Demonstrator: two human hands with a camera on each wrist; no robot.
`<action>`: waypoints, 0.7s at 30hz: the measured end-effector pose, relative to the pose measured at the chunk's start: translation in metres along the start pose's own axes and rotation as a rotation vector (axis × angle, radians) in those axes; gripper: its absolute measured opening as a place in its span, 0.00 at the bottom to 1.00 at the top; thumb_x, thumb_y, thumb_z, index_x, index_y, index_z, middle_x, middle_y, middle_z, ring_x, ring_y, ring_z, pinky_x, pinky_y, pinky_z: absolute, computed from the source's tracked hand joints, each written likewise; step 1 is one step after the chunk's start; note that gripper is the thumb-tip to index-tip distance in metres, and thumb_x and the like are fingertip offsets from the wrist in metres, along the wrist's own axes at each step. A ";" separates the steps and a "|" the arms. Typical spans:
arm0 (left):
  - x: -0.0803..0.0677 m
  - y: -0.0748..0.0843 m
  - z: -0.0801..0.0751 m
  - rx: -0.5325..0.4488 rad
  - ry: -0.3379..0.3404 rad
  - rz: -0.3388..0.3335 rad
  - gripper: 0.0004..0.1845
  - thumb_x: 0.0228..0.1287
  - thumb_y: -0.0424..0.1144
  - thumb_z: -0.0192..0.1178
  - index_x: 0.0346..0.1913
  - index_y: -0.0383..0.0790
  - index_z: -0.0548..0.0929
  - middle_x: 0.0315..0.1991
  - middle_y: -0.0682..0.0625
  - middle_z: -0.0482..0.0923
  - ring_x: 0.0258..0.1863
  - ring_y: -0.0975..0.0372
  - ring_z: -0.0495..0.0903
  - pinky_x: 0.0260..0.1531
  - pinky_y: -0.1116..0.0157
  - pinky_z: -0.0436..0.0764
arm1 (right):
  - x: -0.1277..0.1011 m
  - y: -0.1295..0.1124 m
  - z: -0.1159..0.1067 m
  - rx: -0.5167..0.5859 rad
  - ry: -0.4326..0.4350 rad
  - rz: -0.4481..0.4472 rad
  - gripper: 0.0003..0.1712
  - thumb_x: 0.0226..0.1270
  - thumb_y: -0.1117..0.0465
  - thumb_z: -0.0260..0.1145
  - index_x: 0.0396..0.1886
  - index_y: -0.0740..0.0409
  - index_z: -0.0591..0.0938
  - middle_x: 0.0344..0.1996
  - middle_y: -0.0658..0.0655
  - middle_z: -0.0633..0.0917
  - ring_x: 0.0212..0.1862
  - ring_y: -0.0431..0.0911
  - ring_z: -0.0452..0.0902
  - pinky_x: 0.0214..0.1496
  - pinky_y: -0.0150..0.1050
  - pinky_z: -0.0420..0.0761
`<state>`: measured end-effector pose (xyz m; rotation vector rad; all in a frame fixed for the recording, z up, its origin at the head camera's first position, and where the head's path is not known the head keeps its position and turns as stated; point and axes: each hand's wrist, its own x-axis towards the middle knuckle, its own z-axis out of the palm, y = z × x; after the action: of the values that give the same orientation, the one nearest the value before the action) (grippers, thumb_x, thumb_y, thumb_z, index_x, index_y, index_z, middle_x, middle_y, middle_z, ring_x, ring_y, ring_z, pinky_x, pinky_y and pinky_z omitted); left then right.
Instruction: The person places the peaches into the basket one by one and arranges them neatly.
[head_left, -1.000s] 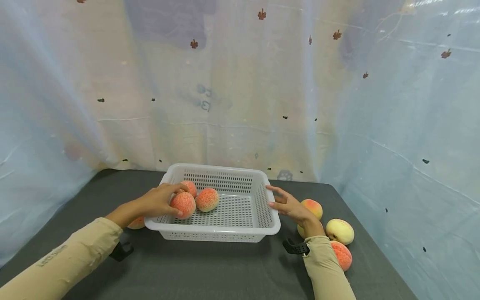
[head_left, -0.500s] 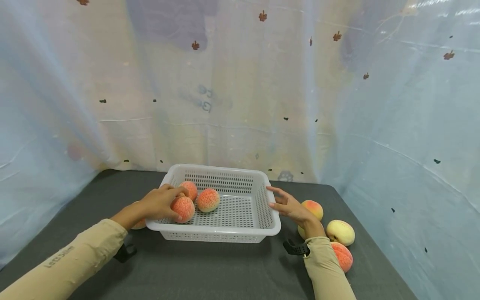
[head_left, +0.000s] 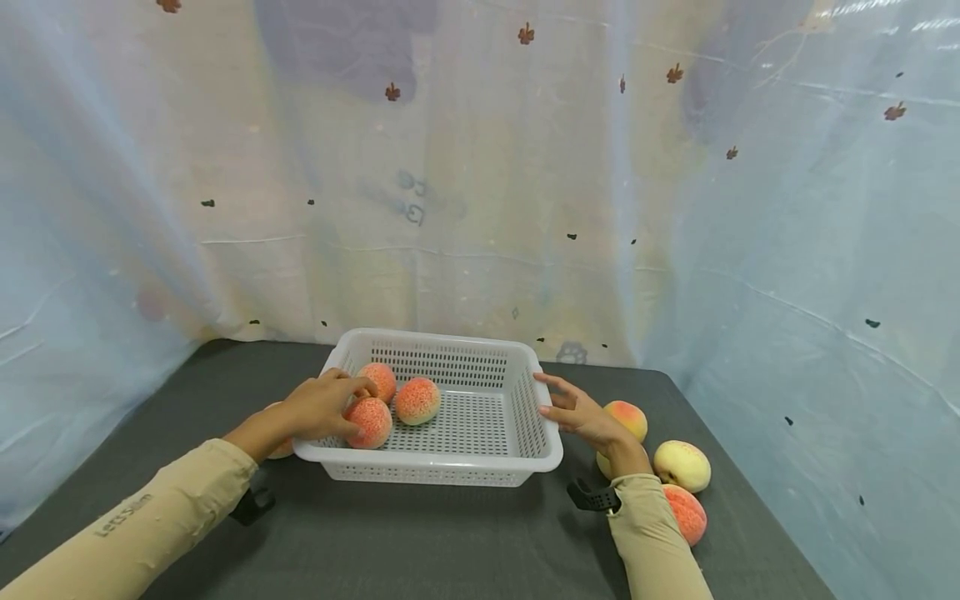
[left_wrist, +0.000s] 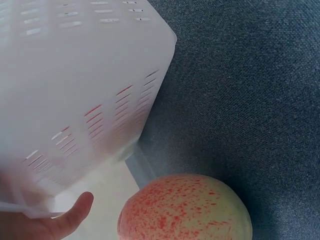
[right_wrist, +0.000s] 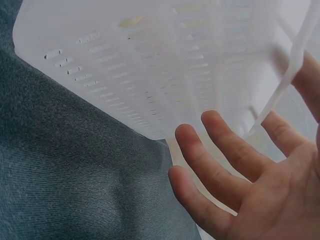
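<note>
Three peaches sit in the white basket (head_left: pixel 450 462) in the middle of the dark counter (head_left: pixel 420 542). Your left hand (head_left: pixel 318 407) reaches over the basket's left rim, and its fingers curl around the nearest peach (head_left: pixel 370 422), which is down against the mesh floor at the front left corner. Just behind it are a second peach (head_left: pixel 417 400) and a third peach (head_left: pixel 379 379), close together near the left wall. Your right hand (head_left: pixel 577 410) is at the basket's right rim with its fingers spread and relaxed, holding nothing; the right wrist view shows the palm open and the fingers (right_wrist: pixel 220 165) straight beside the slotted wall, but you cannot tell from it whether they actually touch the plastic. Outside the basket on your left, one speckled peach (left_wrist: pixel 185 207) lies on the counter just beside the basket's corner, mostly hidden behind your left forearm in the head view. On your right, a reddish peach (head_left: pixel 626 417) lies just past your right hand, a pale yellow peach (head_left: pixel 681 465) lies near your wrist, and an orange-red peach (head_left: pixel 686 514) lies beside your sleeve. Behind your right wrist a bit of another yellowish peach (head_left: pixel 602 462) shows.
</note>
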<state>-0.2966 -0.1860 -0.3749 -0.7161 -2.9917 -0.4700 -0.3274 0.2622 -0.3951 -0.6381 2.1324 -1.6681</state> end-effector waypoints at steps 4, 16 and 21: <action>0.000 -0.001 0.001 -0.007 -0.003 -0.007 0.34 0.52 0.48 0.77 0.63 0.48 0.79 0.56 0.43 0.80 0.58 0.45 0.74 0.50 0.42 0.75 | 0.000 0.000 0.000 -0.002 0.007 0.008 0.44 0.76 0.59 0.62 0.83 0.52 0.49 0.72 0.75 0.67 0.58 0.48 0.82 0.57 0.45 0.83; 0.001 -0.004 -0.001 -0.036 -0.018 0.008 0.37 0.59 0.51 0.73 0.70 0.46 0.73 0.60 0.43 0.80 0.62 0.43 0.73 0.51 0.40 0.75 | 0.000 0.002 0.000 -0.003 -0.006 -0.004 0.45 0.76 0.58 0.63 0.83 0.53 0.50 0.73 0.74 0.66 0.58 0.47 0.82 0.57 0.45 0.83; 0.002 -0.006 -0.004 -0.134 0.005 0.022 0.35 0.62 0.48 0.71 0.70 0.43 0.72 0.63 0.39 0.79 0.64 0.41 0.74 0.57 0.33 0.69 | 0.000 0.001 0.000 -0.001 -0.008 -0.003 0.44 0.76 0.58 0.62 0.83 0.53 0.49 0.73 0.75 0.66 0.59 0.48 0.82 0.57 0.45 0.83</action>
<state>-0.3015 -0.1914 -0.3723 -0.7547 -2.9667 -0.6748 -0.3279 0.2628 -0.3961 -0.6470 2.1281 -1.6631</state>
